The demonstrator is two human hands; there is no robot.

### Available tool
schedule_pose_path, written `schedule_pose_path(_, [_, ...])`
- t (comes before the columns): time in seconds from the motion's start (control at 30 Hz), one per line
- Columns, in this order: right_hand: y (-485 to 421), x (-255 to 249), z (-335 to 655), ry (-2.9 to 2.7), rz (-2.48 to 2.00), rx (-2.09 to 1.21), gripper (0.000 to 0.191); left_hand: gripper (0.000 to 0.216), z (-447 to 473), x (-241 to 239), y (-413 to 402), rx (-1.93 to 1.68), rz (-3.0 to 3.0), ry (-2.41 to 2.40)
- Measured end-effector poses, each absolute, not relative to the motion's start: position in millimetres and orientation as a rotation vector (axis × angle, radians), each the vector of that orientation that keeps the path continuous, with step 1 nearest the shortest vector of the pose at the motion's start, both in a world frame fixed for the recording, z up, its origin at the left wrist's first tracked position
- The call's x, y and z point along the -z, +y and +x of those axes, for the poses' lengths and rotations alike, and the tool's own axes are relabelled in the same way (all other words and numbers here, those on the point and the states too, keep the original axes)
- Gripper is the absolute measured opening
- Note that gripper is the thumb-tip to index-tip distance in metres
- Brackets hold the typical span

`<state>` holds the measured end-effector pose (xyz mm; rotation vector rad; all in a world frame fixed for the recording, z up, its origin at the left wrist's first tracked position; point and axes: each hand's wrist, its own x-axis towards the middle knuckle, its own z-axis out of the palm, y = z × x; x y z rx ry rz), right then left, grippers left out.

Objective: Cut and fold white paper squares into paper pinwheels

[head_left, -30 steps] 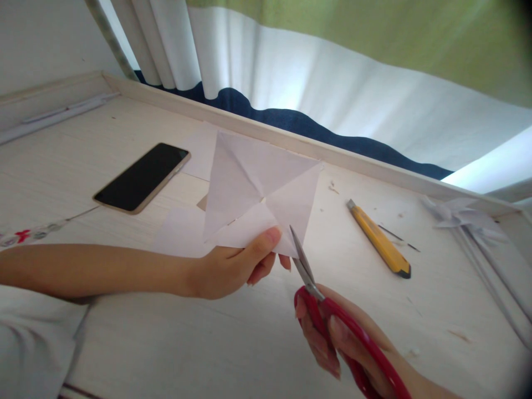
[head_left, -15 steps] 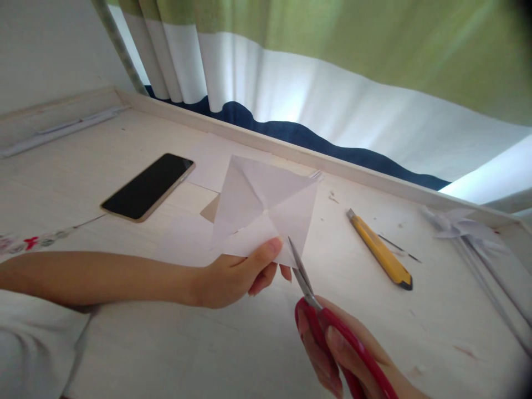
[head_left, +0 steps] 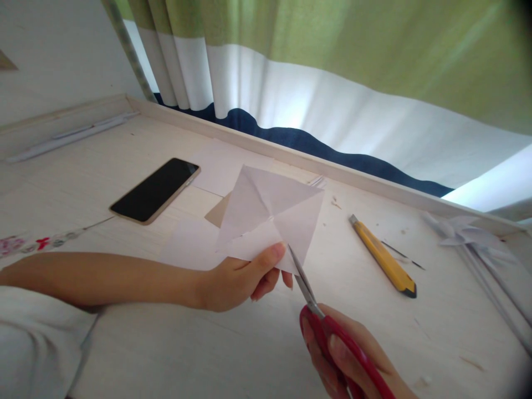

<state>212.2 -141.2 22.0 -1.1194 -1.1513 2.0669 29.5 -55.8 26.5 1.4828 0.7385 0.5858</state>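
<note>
Within two hands [head_left: 241, 282] are one paper [head_left: 286, 202], one scissors [head_left: 315, 309].

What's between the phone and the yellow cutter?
In the head view, between the phone and yellow cutter: loose white paper, a tan piece, the creased paper square held by the left hand, and tiny scraps.

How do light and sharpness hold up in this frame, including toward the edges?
Head view: the curtain is backlit, its white band glowing; head view: the held paper is pale against the table, yet its creases show; head view: the pinwheel looks soft; head view: the right-hand corners darken.
</note>
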Motion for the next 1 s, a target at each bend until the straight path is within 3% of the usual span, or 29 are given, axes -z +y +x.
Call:
schedule_pose_path(0.33, [-144.5,-37.7,207.0,-1.012,-1.348,-1.991,0.042,0.05,29.8,-26.8,-56.2,-0.574,1.477,0.734])
schedule_pose_path(1.0, [-142.7,-19.3,209.8,-1.193,-1.149,-2.027,0.043,0.049,29.2,-27.6,-56.2,-0.544,1.478,0.705])
